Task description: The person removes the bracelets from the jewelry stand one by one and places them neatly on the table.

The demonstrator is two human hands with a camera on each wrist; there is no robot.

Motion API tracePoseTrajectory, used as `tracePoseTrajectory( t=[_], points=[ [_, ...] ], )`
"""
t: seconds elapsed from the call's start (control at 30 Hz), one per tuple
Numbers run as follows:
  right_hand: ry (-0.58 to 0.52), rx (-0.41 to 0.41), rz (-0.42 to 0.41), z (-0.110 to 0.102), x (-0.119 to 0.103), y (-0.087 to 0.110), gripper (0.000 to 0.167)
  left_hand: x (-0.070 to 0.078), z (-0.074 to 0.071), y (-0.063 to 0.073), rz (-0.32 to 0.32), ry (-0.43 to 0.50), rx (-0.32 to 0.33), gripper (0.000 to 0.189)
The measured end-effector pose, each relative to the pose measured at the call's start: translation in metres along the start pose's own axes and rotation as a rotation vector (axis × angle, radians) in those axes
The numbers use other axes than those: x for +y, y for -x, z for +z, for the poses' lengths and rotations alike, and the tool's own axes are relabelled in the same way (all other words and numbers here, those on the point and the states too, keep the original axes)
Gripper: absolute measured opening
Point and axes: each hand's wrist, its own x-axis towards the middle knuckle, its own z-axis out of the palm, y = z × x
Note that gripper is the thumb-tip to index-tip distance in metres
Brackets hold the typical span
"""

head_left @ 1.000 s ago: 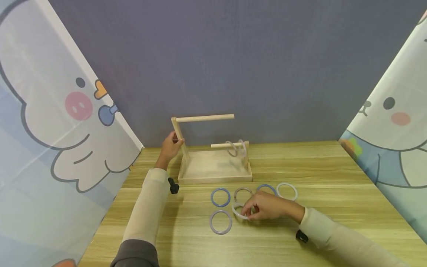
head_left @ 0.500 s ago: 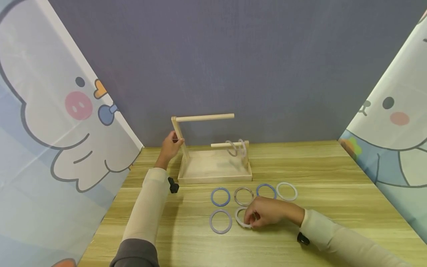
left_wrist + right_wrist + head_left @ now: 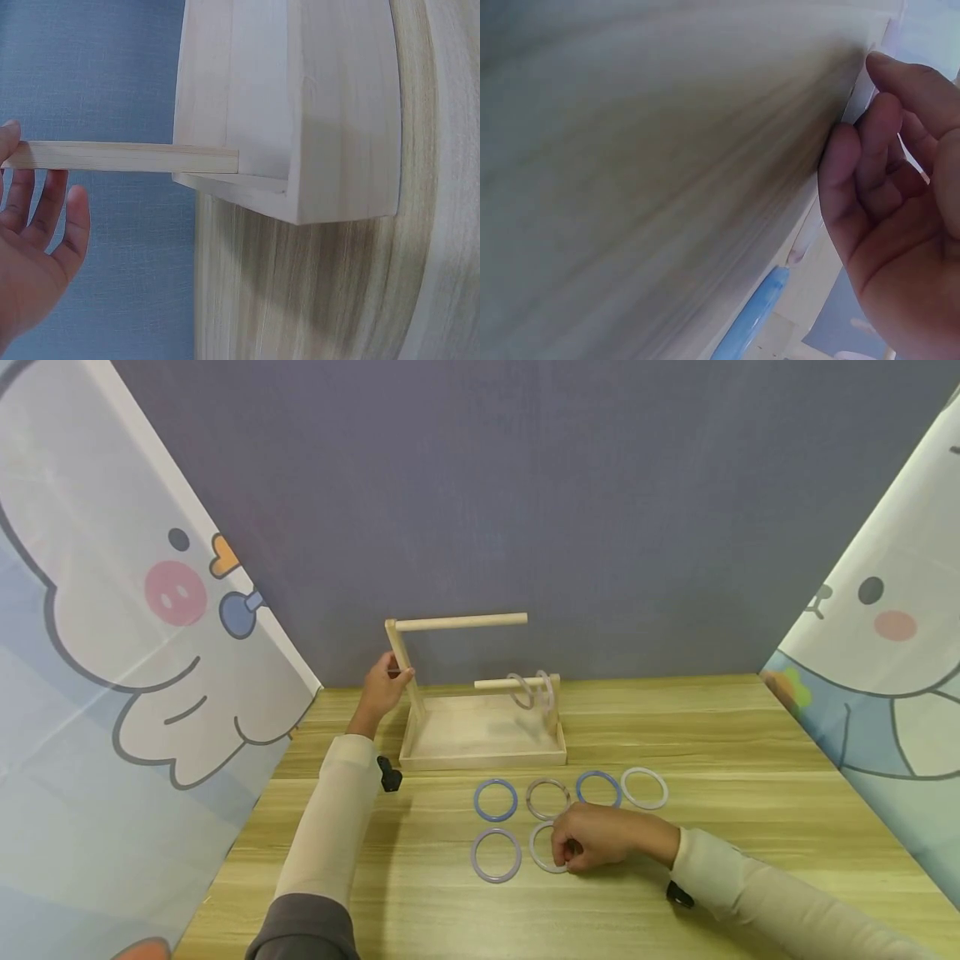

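Note:
My left hand (image 3: 382,689) grips the tall upright post (image 3: 127,156) of a pale wooden bangle stand (image 3: 480,760), thumb on one side and fingers on the other. My right hand (image 3: 607,837) is down at the table, its thumb and curled fingertips pinching the right side of a white bangle (image 3: 535,852) that lies flat. From the right wrist, a short piece of that bangle (image 3: 860,97) shows by the fingertips; the hand hides the rest. Two pale bangles (image 3: 548,693) hang on the stand's lower bar (image 3: 495,684), while its upper bar (image 3: 461,622) holds none.
A lilac bangle (image 3: 496,878) lies left of the white one. Behind them stand in a row a blue bangle (image 3: 476,800), a brownish one (image 3: 529,800), a second blue one (image 3: 597,773) and another white one (image 3: 645,807). A grey panel (image 3: 480,527) closes the back.
The white bangle, tilted in my right hand a second ago, has come down flat on the table, slightly nearer to me. The left hand and the stand stay put.

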Motion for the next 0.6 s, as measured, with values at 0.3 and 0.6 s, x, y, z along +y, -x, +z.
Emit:
tracePoseTrajectory(
  t=[0.3, 0.6],
  points=[
    [0.016, -0.004, 0.014, 0.0032, 0.0008, -0.0006, 0.014, -0.0006, 0.0018, -0.0014, 0.009, -0.003, 0.014, 0.046],
    [0.021, 0.004, -0.001, 0.0019, -0.0012, 0.0003, 0.014, 0.0001, 0.0006, -0.0004, -0.007, 0.009, 0.008, 0.046]
  ],
)
